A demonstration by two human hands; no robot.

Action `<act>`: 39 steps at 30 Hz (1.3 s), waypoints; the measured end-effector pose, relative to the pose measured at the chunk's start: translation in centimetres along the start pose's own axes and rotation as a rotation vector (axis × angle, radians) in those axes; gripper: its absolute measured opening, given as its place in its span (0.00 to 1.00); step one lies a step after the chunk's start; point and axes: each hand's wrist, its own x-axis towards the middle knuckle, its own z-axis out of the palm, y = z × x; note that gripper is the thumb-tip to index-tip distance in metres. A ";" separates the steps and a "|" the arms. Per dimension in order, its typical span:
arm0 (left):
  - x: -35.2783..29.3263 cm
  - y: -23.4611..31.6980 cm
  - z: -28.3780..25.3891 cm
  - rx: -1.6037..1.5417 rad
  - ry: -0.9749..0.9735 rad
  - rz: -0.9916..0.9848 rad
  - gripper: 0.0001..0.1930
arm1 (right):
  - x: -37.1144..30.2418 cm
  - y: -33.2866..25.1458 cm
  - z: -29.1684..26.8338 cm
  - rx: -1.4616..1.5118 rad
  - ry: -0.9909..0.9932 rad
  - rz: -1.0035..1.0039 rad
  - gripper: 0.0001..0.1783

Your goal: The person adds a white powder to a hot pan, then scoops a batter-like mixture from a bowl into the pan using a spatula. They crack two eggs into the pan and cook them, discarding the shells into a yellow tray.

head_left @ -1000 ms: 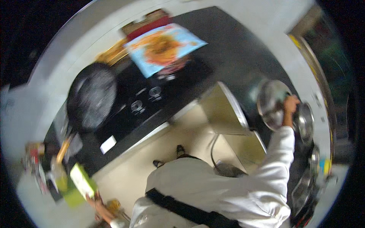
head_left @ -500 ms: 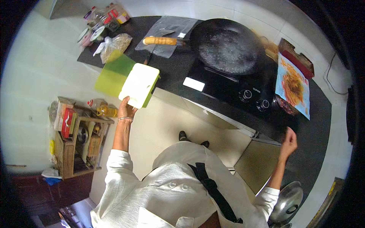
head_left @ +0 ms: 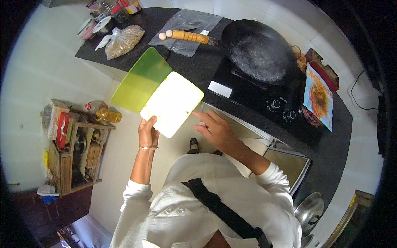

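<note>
My left hand [head_left: 149, 133] grips the near edge of a shallow plastic box, its white inside [head_left: 173, 101] too bright to make out. A translucent green lid [head_left: 140, 80] stands open on the box's left side. Close to the box's right edge is my right hand [head_left: 216, 129], fingers apart and holding nothing; whether a fingertip touches the edge I cannot tell. Beyond them a black wok [head_left: 235, 35] with bubbling liquid sits on the black cooktop [head_left: 244, 99], its wooden handle [head_left: 188, 36] pointing left.
A bag of grains [head_left: 126, 41], a lidded bowl [head_left: 103, 25] and jars stand at the counter's far left. Clear plastic film [head_left: 190, 20] lies beneath the wok handle. Right of the cooktop are a blue food packet [head_left: 318, 99] and a dark red box [head_left: 324, 70]. A metal lid [head_left: 310, 211] rests at the lower right.
My right hand has come from the counter on the right over to the box. My left hand has brought the box nearer and rightward, with its lid still open.
</note>
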 end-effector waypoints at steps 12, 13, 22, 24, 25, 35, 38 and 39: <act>1.9 0.1 -2.0 0.062 -0.025 -0.066 0.10 | 3.9 -0.1 4.7 0.010 0.005 0.091 0.06; 2.0 0.2 -2.0 0.065 -0.023 -0.066 0.09 | 4.0 -0.2 5.0 0.022 -0.014 0.115 0.06; 3.7 0.7 -2.4 0.038 -0.048 -0.097 0.02 | 5.2 -0.2 5.9 -0.072 0.008 -0.035 0.08; 3.9 1.2 -2.1 0.052 -0.040 -0.101 0.07 | 5.2 -0.1 6.2 -0.003 -0.008 0.046 0.07; 4.1 1.4 -1.9 0.056 -0.036 -0.105 0.07 | 5.2 -0.1 6.3 0.032 -0.016 0.087 0.07; 4.3 1.5 -0.3 0.142 0.001 -0.119 0.10 | 5.8 1.3 5.7 0.508 0.063 0.470 0.04; 4.2 1.8 0.7 0.129 0.012 -0.119 0.10 | 5.9 2.3 4.6 0.618 0.098 0.546 0.05; 4.2 1.6 0.8 0.114 0.002 -0.121 0.05 | 6.0 2.5 4.1 0.633 0.107 0.557 0.06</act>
